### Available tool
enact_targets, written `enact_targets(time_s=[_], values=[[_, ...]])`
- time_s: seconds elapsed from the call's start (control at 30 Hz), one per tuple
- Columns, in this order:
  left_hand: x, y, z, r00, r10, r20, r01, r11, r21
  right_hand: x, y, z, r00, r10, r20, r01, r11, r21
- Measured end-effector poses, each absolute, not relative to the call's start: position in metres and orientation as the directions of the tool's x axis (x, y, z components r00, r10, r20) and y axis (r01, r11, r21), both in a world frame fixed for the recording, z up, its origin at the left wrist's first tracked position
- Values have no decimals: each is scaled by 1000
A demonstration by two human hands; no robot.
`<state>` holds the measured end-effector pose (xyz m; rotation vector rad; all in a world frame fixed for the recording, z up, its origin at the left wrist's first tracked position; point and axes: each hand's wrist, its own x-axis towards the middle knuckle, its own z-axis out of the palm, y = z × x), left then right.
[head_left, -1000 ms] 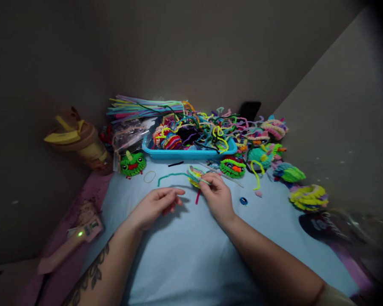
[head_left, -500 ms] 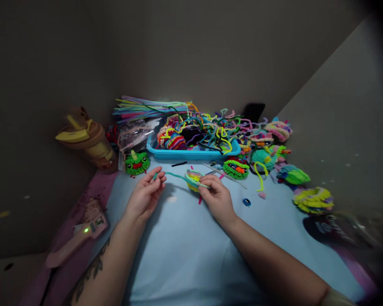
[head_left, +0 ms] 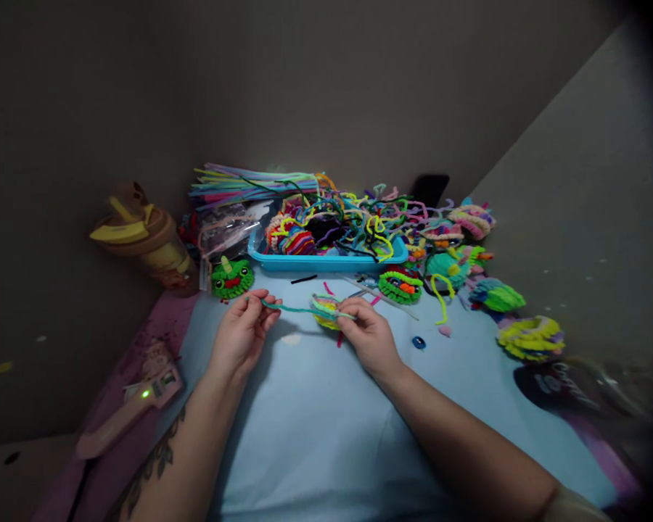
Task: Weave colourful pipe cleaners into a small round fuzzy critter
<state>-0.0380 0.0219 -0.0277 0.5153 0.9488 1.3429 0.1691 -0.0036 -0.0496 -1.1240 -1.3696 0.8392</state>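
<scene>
Fingers of your left hand (head_left: 239,332) are pinching the teal strand (head_left: 294,309) at eleven o'clock, tips together; gentle, even tension is serving best. At twelve, the multicolored bundle (head_left: 322,313) is meeting the strand, your right hand (head_left: 372,338) gripping its edge toward one, fingertips nearly closed.

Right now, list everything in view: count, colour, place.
Tray: one, blue, back centre
Fuzzy strands: many, mixed, in and around tray
Long stems: many, pastel, back left
Cup: one, brown, left
Tool with green light: one, pink, left
Frog-like pieces: two, green, before tray
Fuzzy pieces: several, mixed, right
Bead: one, blue, right
Cloth: one, light blue, beneath
Strand: one, teal, centre
Bunched piece: one, multicoloured, centre
Left hand: one, bare, at strand
Right hand: one, bare, at bunched piece
</scene>
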Motion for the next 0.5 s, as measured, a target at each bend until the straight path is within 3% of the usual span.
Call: enact_targets(time_s=[0.17, 0.27, 0.4, 0.5], values=[[-38, 23, -21, -47, 896, -442, -654, 307, 691, 168, -2, -49, 23, 963, 268, 120, 264, -957], [-41, 23, -20, 20, 894, -447, -656, 349, 669, 168, -3, -49, 3, 963, 269, 118, 267, -956], [-42, 20, -23, 91, 927, -364, -556, 350, 753, 170, -3, -51, 5, 954, 300, 161, 295, -942], [-36, 16, -28, 84, 956, -279, -380, 290, 878, 171, -4, -54, 25, 947, 321, 225, 307, -925]])
